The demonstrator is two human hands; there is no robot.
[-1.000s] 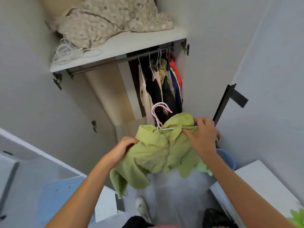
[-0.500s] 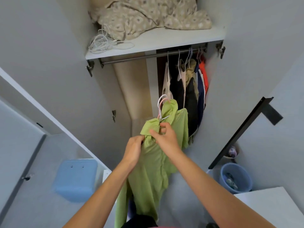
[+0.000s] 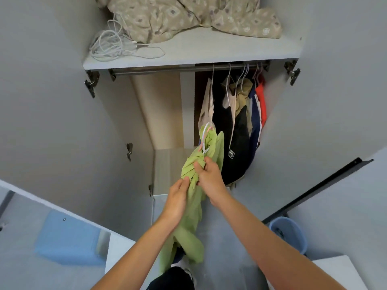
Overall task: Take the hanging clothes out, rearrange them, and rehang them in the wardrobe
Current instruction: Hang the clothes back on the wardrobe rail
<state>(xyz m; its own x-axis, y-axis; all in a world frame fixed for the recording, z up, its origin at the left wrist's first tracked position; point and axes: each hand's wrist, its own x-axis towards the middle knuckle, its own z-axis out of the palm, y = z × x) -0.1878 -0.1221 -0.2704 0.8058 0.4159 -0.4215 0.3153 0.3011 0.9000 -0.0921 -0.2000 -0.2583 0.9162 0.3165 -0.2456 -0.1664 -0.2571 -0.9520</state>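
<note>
A single head-worn camera looks forward and down, close above both hands (image 3: pixel 194 185), facing the open wardrobe (image 3: pixel 188 57) beyond them.

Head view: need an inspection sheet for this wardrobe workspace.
Surface: top shelf holds a patterned quilt.
Job's things: green shirt on a hanger, off the rail; other clothes hang bunched at the rail's right.
Clutter: blue bin on the floor, right.
Grips: left hand and right hand both hold the shirt.
Cables: white cord coiled on the shelf.
Surroundings: wardrobe doors open.
</note>
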